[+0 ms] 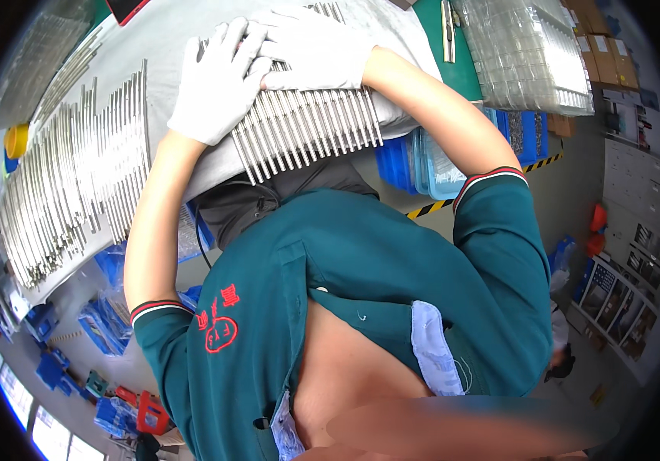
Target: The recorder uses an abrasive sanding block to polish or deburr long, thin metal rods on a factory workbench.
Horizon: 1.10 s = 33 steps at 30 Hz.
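Both my hands wear white gloves and rest over a row of shiny metal rods [311, 127] lying side by side on a pale cloth-covered table [169, 46]. The near ends of these rods stick out past the table edge toward my body. My left hand [218, 88] is at the left side of the row, palm down, fingers apart. Across the middle of the rods my right hand [318, 54] lies flat, its fingers stretched to the left and its thumb nearer me. The fingertips of both hands meet. What lies beneath them is hidden.
More metal rods [69, 177] spread across the table's left side, beside a yellow roll [16, 141]. Stacked clear plastic trays [526, 58] stand on a green surface at the right. Blue bins [397, 163] sit below the table edge. Cardboard boxes [605, 58] are at far right.
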Each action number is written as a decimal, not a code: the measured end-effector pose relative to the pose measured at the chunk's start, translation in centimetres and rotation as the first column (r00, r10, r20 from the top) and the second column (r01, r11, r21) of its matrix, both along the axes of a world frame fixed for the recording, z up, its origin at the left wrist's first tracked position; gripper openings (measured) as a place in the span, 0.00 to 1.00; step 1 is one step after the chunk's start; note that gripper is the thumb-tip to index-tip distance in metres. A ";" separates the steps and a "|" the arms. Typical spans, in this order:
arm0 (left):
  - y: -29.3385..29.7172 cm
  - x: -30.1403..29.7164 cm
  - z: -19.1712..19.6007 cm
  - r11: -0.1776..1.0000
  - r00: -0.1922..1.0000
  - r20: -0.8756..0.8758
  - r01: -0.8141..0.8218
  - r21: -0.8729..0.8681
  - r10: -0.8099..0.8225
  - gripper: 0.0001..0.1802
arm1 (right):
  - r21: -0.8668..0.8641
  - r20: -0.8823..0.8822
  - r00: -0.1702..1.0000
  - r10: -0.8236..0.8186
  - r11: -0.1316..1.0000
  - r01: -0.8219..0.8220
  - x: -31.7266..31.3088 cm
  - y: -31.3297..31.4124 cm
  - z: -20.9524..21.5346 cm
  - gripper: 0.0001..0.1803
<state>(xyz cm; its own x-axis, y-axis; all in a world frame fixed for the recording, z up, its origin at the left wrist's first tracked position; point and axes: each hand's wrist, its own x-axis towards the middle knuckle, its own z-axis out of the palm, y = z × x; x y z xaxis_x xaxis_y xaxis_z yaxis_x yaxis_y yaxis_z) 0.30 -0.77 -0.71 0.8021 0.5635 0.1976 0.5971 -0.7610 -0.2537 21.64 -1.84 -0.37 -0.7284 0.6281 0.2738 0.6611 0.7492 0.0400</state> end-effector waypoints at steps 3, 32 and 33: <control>-0.3 1.7 0.4 1.000 1.000 0.024 0.011 -0.028 -0.010 0.27 | -0.055 -0.055 0.994 -0.089 0.995 0.086 1.8 -0.8 0.7 0.31; -0.5 0.2 2.0 0.989 0.988 0.154 0.034 -0.142 -0.012 0.24 | -0.301 -0.205 0.977 -0.060 0.954 -0.004 1.0 0.2 1.7 0.33; -0.5 0.8 2.4 0.982 0.989 0.143 0.066 -0.178 -0.041 0.24 | -0.303 -0.191 0.979 -0.073 0.953 0.012 1.2 0.1 1.7 0.34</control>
